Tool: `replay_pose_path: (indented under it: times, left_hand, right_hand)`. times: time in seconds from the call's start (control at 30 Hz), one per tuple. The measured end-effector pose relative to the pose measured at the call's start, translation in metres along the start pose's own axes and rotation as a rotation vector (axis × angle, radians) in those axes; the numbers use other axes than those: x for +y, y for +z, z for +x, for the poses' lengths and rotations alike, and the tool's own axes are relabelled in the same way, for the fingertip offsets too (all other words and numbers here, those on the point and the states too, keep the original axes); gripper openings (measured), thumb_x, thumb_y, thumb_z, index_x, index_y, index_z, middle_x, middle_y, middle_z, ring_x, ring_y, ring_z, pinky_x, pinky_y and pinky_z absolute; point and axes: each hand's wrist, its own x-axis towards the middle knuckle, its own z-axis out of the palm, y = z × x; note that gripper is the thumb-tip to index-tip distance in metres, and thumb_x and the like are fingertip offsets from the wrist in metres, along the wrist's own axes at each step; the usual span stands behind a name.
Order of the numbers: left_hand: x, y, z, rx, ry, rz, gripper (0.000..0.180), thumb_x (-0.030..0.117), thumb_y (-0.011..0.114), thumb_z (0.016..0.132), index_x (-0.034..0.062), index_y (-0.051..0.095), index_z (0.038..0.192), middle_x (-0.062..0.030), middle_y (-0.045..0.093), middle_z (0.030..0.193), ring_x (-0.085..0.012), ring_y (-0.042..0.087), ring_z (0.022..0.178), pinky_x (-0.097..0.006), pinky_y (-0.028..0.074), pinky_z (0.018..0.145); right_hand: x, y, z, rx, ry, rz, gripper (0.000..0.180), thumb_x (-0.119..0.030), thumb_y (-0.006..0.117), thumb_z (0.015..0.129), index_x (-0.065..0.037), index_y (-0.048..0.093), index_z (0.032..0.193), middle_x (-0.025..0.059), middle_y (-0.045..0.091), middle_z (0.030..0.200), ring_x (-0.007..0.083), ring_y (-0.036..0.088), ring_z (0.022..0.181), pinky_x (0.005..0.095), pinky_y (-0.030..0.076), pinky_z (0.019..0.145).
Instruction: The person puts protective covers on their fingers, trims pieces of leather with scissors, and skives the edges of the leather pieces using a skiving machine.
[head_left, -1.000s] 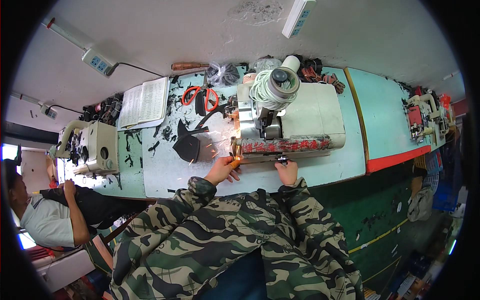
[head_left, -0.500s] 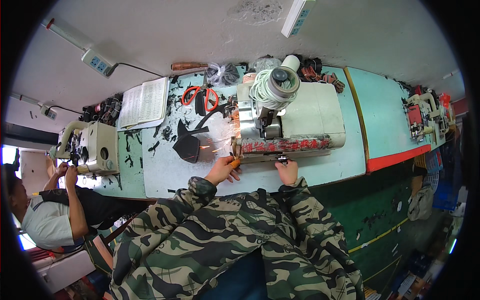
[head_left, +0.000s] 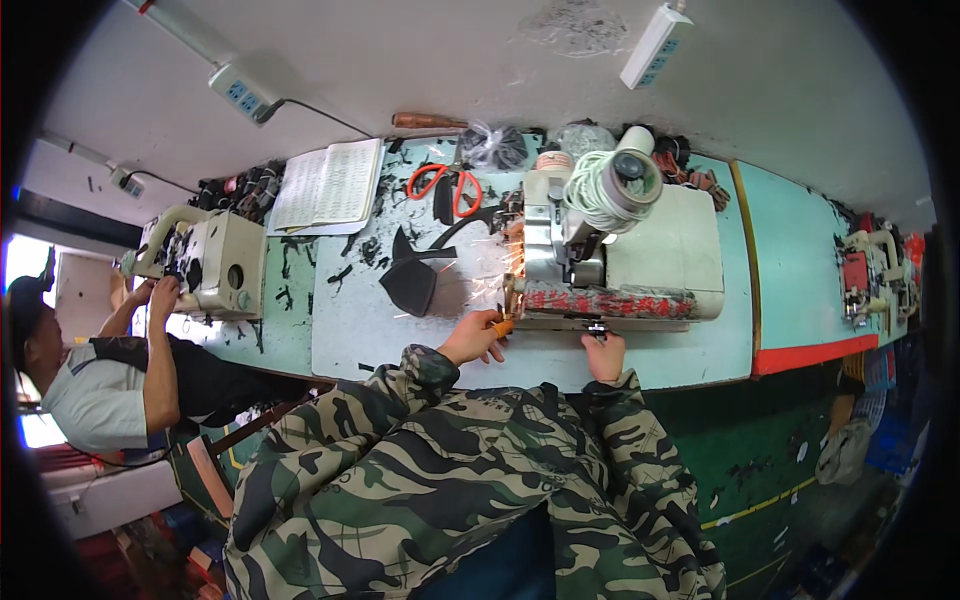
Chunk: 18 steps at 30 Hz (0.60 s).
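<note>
A cream leather-skiving type machine (head_left: 665, 250) with red markings on its front stands before me, a metal cylinder at its left. Sparks (head_left: 514, 245) spray from its left end. At the machine's lower left corner, my left hand (head_left: 472, 338) is closed, fingers bent around a small orange piece (head_left: 502, 328) at the fingertips; its kind is unclear. My right hand (head_left: 604, 356) grips a small black knob (head_left: 597, 329) low on the machine's front. Left of the machine lie dark cut pieces (head_left: 412, 280) on the white tabletop (head_left: 345, 350).
Red-handled scissors (head_left: 443, 190), an open notebook (head_left: 328, 188) and black scraps lie behind on the left. A roll of pale cord (head_left: 610, 190) tops the machine. To the left, a co-worker (head_left: 110, 375) handles another machine (head_left: 205, 265); a third machine (head_left: 872, 275) stands far right.
The whole view has shifted, so the bench appears further right. Both hands keep their places at the machine. The sparks continue, with their spray changed in shape.
</note>
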Motion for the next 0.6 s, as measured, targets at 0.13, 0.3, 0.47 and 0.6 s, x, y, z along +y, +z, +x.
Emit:
replay_pose_path:
  times: [0.13,0.3,0.47,0.6]
  left_hand:
    - [0.018,-0.042,-0.014,0.340,0.104,0.357,0.030,0.022,0.062,0.080,0.0010,0.056,0.100,-0.0128,0.063,0.082,-0.0213,0.063,0.056,-0.032,0.047,0.045]
    - [0.009,-0.126,-0.025,0.921,0.372,1.018,0.025,0.018,0.066,0.071,0.0055,0.058,0.092,-0.0121,0.059,0.083,-0.0300,0.057,0.081,-0.039,0.047,0.067]
    - [0.016,-0.143,-0.016,0.840,0.168,1.196,0.026,0.022,0.068,0.071,0.0043,0.057,0.087,-0.0137,0.058,0.086,-0.0313,0.057,0.085,-0.042,0.046,0.068]
    - [0.016,-0.159,-0.009,0.635,0.100,1.091,0.029,0.024,0.068,0.070,0.0027,0.056,0.086,-0.0152,0.058,0.088,-0.0330,0.059,0.081,-0.043,0.047,0.066]
  right_hand:
    - [0.005,-0.003,0.003,-0.038,-0.002,0.084,0.028,-0.018,0.065,0.063,0.004,0.062,0.079,0.0151,0.061,0.066,0.0234,0.059,0.061,0.0343,0.046,0.061]
    - [0.015,-0.001,0.006,-0.106,0.003,0.150,0.025,-0.016,0.064,0.065,0.004,0.061,0.079,0.0102,0.060,0.066,0.0166,0.054,0.060,0.0318,0.044,0.060]
    - [0.048,0.005,0.012,-0.176,0.138,0.200,0.024,-0.014,0.063,0.065,0.005,0.060,0.078,0.0096,0.060,0.066,0.0159,0.053,0.061,0.0308,0.043,0.060]
    - [0.029,0.003,0.007,-0.191,0.181,0.215,0.023,-0.012,0.062,0.065,0.006,0.059,0.080,0.0097,0.060,0.068,0.0142,0.053,0.065,0.0303,0.044,0.064]
